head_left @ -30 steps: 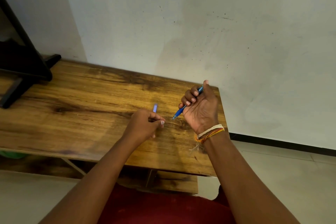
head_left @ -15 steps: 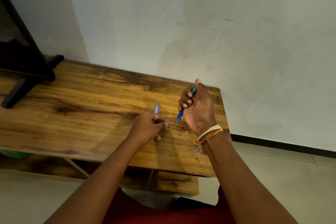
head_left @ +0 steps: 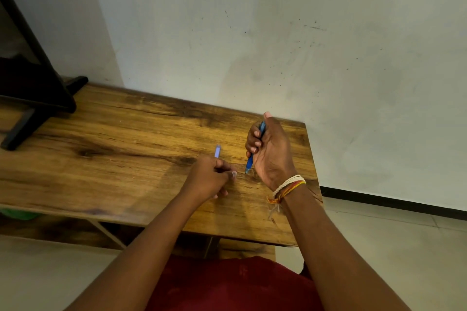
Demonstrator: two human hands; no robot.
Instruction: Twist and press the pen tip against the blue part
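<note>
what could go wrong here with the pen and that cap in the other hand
The right hand grips the blue pen with its bare tip pointing down just above the wooden table, so it may mark the wood. The left hand pinches the pale cap by one end only; it might slip. The tip sits close to the left fingers and could ink them.
</note>
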